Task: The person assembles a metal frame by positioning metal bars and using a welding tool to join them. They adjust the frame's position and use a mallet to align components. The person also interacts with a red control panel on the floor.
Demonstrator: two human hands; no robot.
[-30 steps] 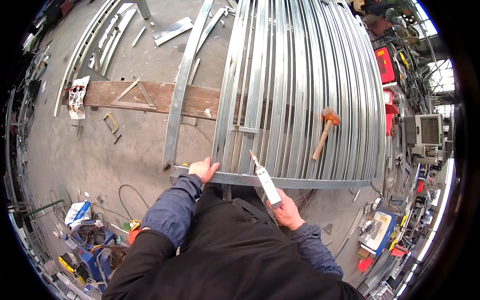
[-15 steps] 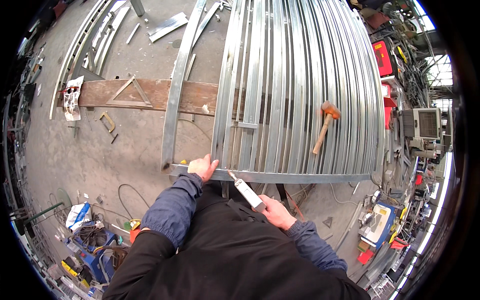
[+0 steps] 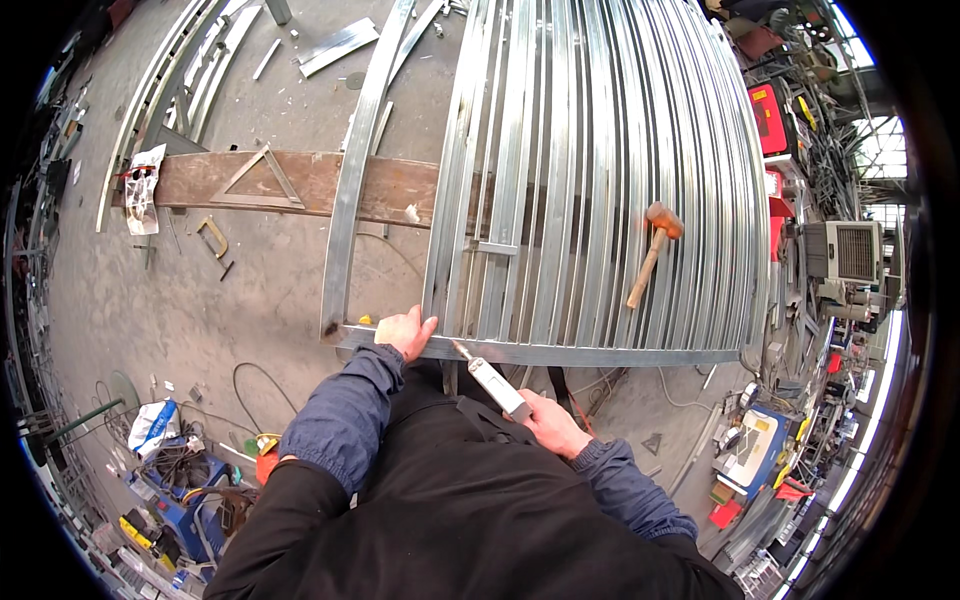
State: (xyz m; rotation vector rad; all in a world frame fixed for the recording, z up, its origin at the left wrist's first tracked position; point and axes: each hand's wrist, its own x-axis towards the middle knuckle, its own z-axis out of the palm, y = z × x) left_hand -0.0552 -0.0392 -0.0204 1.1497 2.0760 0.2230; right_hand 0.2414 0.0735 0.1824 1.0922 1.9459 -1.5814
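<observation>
Across the near rail [image 3: 600, 355] of a galvanized metal frame, my left hand [image 3: 404, 334] is closed at the foot of an upright slat [image 3: 436, 270], thumb against it. My right hand [image 3: 556, 424] grips a boxy white-and-silver welding gun [image 3: 494, 388] from behind. The gun slants up and to the left, and its thin nozzle ends close to the rail, right of my left hand. Whether the tip touches the metal I cannot tell. A hammer [image 3: 655, 250] with an orange head and wooden handle lies on the close-set slats to the right.
Under the frame runs a brown beam [image 3: 320, 205] with a metal triangle [image 3: 262, 182] on it. A clamp [image 3: 213, 240] lies on the floor at left. Blue equipment [image 3: 190, 515] and cables stand lower left; a blue-and-white case [image 3: 755, 450] is at lower right.
The gun's tip has shifted very slightly left along the rail. My left hand keeps its place on the frame, and the hammer lies as before.
</observation>
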